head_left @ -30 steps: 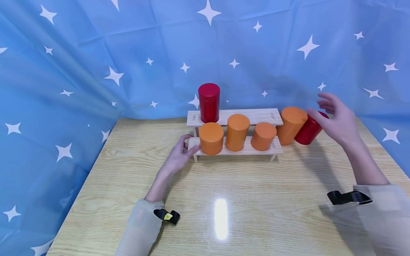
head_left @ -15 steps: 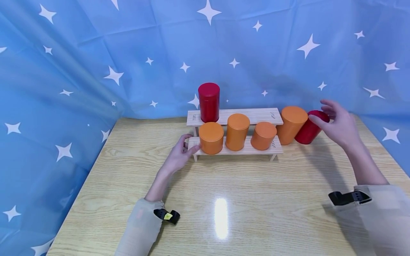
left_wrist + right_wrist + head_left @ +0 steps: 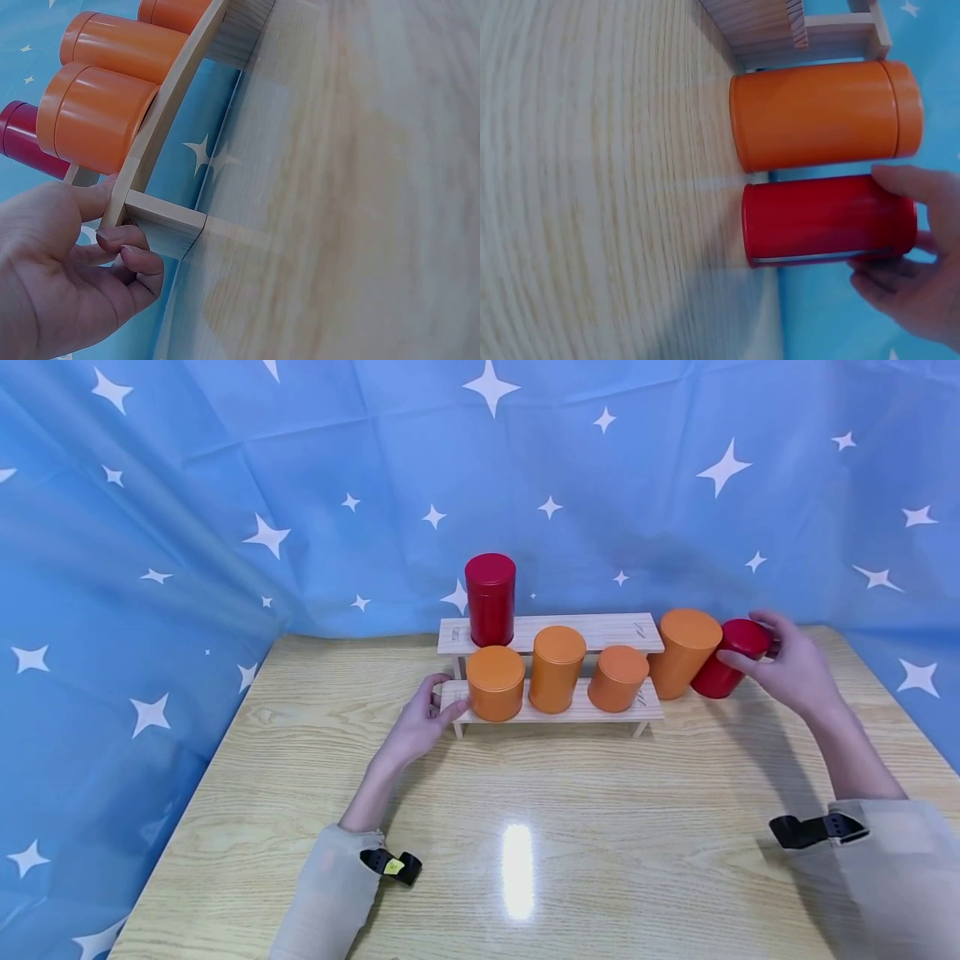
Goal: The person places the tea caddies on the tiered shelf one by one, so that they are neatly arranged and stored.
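Observation:
My left hand [image 3: 420,720] grips the left end of the lower tier of a two-tier wooden shelf [image 3: 592,710]; in the left wrist view its thumb lies above the board and its fingers curl below. Around the upper part of a red canister [image 3: 825,221] on the table, my right hand [image 3: 922,255] has its thumb on one side and fingers on the other. A larger orange canister [image 3: 817,116] stands between that red canister and the shelf. On the lower tier are a wide orange canister [image 3: 495,685], a tall one [image 3: 557,670] and a short one [image 3: 618,679].
Another red canister [image 3: 491,602] stands at the left of the upper tier [image 3: 577,631]. Behind the shelf hangs a blue star-patterned cloth [image 3: 390,485], which also covers the left side. The wooden table [image 3: 600,843] stretches in front, with a bright light reflection.
My right hand has come down from above the red canister and now holds its upper part. My left hand and the shelf have stayed where they were.

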Tool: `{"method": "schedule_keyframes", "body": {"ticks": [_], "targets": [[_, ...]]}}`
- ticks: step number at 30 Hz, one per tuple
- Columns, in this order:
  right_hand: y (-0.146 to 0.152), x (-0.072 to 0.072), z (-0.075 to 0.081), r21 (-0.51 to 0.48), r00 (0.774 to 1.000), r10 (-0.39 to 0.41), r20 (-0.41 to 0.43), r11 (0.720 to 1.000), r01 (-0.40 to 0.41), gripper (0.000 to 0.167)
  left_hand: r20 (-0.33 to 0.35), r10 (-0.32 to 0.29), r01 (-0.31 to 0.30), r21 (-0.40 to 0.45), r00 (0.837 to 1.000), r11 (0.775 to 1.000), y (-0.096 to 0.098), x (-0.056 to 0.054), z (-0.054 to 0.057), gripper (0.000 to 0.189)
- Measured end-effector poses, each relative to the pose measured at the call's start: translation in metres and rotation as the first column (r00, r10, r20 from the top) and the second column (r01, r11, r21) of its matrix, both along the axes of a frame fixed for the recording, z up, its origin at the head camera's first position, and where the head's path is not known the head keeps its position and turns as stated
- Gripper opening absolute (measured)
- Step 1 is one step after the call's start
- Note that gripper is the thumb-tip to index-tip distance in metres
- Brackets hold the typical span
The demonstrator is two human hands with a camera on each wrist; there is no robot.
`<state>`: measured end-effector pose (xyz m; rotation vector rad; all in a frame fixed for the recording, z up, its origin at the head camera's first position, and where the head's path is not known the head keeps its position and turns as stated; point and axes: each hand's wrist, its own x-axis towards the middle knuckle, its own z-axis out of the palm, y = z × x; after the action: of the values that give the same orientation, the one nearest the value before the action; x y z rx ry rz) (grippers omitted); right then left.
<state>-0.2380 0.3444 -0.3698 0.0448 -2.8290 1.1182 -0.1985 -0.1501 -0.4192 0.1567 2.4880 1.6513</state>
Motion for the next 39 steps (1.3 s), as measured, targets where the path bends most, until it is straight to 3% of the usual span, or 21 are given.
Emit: {"method": "schedule_keyframes", "body": {"ticks": [8,15,22,29,39], "targets": [[0.001,0.004,-0.001,0.013,0.997,-0.067,-0.039,0.998,0.067,0.08,-0.001,0.001,-0.001,-0.011,1.0,1.0,0.0,-0.001,0.0,0.055],[0.001,0.01,0.009,0.016,0.98,-0.157,-0.124,0.987,0.16,0.075,-0.001,0.004,-0.004,-0.013,1.0,1.0,0.0,-0.001,0.0,0.055],[0.0,0.015,0.027,-0.007,0.949,-0.238,-0.206,0.97,0.242,0.074,0.005,0.01,-0.01,-0.025,1.0,1.0,0.0,-0.001,-0.002,0.055],[-0.005,0.02,0.049,-0.061,0.898,-0.332,-0.288,0.942,0.329,0.068,0.009,0.009,-0.009,-0.022,1.0,1.0,0.001,-0.001,-0.002,0.056],[-0.027,0.027,0.079,-0.228,0.887,-0.333,-0.32,0.936,0.269,0.065,0.002,-0.001,0.001,-0.021,1.0,1.0,0.0,0.0,-0.001,0.058]]}}
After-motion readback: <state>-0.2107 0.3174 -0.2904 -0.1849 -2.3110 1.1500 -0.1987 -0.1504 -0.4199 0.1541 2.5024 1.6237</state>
